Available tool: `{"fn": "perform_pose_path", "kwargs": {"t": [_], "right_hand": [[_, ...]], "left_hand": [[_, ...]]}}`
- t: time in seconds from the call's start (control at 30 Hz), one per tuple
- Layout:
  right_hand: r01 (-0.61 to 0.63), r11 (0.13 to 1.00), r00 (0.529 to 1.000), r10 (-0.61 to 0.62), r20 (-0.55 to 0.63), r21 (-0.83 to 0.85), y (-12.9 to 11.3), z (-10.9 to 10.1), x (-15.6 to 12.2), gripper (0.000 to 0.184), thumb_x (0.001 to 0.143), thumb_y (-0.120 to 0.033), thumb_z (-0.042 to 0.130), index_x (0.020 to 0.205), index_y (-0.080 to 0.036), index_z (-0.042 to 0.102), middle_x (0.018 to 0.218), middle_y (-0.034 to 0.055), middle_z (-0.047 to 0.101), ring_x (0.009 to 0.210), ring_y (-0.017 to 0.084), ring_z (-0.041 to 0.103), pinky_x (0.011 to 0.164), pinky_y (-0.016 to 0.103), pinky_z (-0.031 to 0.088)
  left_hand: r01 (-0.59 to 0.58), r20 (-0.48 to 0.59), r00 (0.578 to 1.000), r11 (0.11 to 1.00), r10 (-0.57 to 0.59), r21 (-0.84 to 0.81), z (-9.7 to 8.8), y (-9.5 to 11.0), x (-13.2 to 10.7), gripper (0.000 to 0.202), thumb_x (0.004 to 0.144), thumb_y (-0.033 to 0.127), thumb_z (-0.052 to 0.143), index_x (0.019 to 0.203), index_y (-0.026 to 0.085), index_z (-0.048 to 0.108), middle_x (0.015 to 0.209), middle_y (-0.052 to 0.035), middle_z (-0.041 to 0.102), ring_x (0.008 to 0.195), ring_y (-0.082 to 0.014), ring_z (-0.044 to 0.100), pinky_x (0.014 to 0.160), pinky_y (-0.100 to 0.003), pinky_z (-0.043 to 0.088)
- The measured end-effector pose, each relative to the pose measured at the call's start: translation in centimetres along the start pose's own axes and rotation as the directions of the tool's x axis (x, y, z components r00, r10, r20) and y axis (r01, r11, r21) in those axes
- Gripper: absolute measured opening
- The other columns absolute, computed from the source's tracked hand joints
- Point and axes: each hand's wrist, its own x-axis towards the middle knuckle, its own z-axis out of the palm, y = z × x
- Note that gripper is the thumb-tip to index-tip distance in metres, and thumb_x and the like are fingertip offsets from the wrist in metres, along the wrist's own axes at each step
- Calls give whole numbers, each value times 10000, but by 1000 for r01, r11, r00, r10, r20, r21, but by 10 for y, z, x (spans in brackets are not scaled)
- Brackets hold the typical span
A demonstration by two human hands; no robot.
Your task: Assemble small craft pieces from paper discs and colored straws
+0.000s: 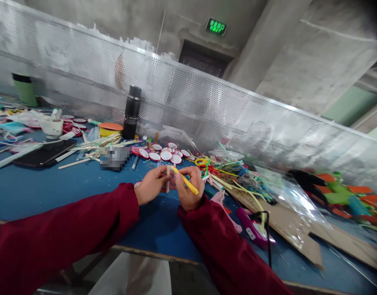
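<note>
Pinching a wooden stick (168, 187) nearly upright between thumb and fingers, the left hand (152, 184) in the head view seemingly steadied it above the bench (53, 190). The right hand (190, 192), curled closed around a yellow pen-like tool (188, 183), held it slanting, apparently so its tip sat beside the stick; whether they touched was unclear.

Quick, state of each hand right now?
Left hand: closed, holding a thin stick.
Right hand: closed, holding a yellow tool.
</note>
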Motion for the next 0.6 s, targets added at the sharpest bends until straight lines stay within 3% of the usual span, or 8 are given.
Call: {"fn": "perform_pose_path", "kwargs": {"t": [0.27, 0.6], "right_hand": [[83, 996, 997, -82, -6, 16, -1, 1, 0, 68, 849, -227, 561, 785, -234, 541, 739, 4, 630, 753, 185, 581, 840, 413, 465], [56, 998, 998, -57, 34, 26, -2, 2, 0, 75, 846, -243, 556, 773, -238, 541, 739, 0, 633, 741, 181, 595, 791, 391, 464]], "left_hand": [[1, 24, 1000, 1000, -1, -8, -2, -3, 1, 231, 778, 327, 698, 895, 176, 569, 773, -7, 656, 636, -138, 644, 612, -255, 522], [21, 10, 1000, 1000, -21, 16, 0, -1, -2, 200, 779, 311, 688, 857, 182, 556, 727, 15, 624, 604, -136, 619, 624, -282, 530]]}}
